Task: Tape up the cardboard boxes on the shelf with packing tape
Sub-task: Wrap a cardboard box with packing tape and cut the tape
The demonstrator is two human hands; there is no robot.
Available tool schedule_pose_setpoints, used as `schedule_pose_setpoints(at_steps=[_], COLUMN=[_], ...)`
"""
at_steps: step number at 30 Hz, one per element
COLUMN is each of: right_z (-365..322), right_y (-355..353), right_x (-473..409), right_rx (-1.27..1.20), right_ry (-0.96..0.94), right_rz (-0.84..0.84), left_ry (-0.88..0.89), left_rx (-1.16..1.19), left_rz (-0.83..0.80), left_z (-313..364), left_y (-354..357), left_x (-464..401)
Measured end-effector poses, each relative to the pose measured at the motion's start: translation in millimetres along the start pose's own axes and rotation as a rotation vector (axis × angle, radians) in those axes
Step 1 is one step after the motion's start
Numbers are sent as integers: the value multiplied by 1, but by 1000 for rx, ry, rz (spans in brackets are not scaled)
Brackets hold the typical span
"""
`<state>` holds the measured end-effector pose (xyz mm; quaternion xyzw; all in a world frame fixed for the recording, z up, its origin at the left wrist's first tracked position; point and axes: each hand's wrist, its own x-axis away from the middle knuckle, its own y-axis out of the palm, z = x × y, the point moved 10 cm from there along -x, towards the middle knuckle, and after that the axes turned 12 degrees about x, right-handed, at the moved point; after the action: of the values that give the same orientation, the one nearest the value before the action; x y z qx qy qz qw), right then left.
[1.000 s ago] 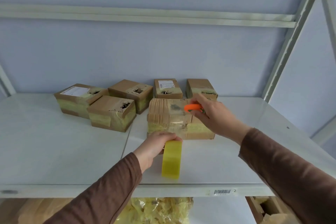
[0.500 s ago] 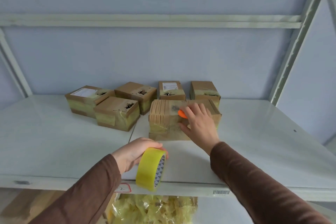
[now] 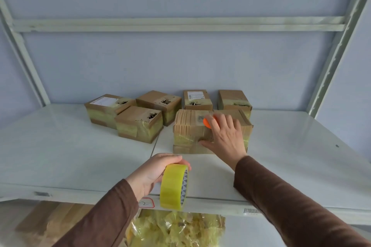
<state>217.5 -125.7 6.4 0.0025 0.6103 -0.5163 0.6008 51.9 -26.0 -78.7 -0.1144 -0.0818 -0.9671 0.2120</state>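
The front cardboard box (image 3: 200, 136) lay under the right hand (image 3: 225, 136), whose fingers spread flat over yellowish tape with an orange cutter (image 3: 207, 122) beneath them. The left hand (image 3: 152, 172) gripped the tape roll (image 3: 173, 186). Five boxes (image 3: 140, 124) beyond the fingertips looked already banded, so little seemed left.

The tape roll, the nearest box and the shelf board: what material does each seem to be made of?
Tape roll: glossy, see-through yellowish plastic film, apparently on a printed core.
Nearest box: matte brown cardboard, ribbed along the left part, with shiny tape bands.
Shelf board: smooth, pale, slightly reflective; painted metal or laminate, hard to tell which.
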Motion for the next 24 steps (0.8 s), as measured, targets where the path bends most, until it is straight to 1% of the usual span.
schedule_pose_setpoints(at_steps=[2, 4, 5, 6, 8, 9, 10, 12, 13, 15, 16, 18, 19, 21, 23, 24], right_z=[-1, 4, 7, 9, 10, 7, 2, -19, -31, -57, -71, -96, -109, -132, -149, -156], right_y=[-1, -7, -15, -28, -55, -63, -67, -67, -65, -55, -50, -45, -45, -43, -39, -35], right_x=[3, 0, -3, -5, -7, -6, -4, 2, 5, 9, 9, 5, 2, -3, -7, -8], right_rx=[9, -58, -147, -275, -570, -722, -865, -1076, -1149, -1289, -1332, -1300, -1295, -1363, -1418, -1404], right_ry=[-34, 17, 62, 104, 178, 215, 255, 302, 307, 329, 326, 271, 232, 176, 142, 139], right_rz=[-23, -49, -38, 9, 136, 158, 137, 28, -39, -228, -321, -423, -452, -497, -506, -496], left_ry=[1, 20, 42, 72, 140, 175, 210, 273, 294, 324, 339, 360, 368, 401, 411, 409], left_rx=[-1, 1, 2, 2, -13, -33, -74, -194, -258, -376, -434, -533, -569, -663, -749, -771], left_rz=[-10, -24, -28, -26, -19, -18, -19, -23, -21, 4, 15, 7, -19, -68, -47, -30], left_z=[-1, 2, 6, 11, 23, 30, 37, 50, 56, 66, 71, 78, 80, 83, 83, 82], left_y=[3, 6, 8, 8, 4, 1, -2, -12, -18, -33, -39, -45, -46, -44, -53, -60], left_x=[1, 2, 2, 3, 6, 8, 11, 18, 21, 25, 27, 31, 34, 37, 38, 39])
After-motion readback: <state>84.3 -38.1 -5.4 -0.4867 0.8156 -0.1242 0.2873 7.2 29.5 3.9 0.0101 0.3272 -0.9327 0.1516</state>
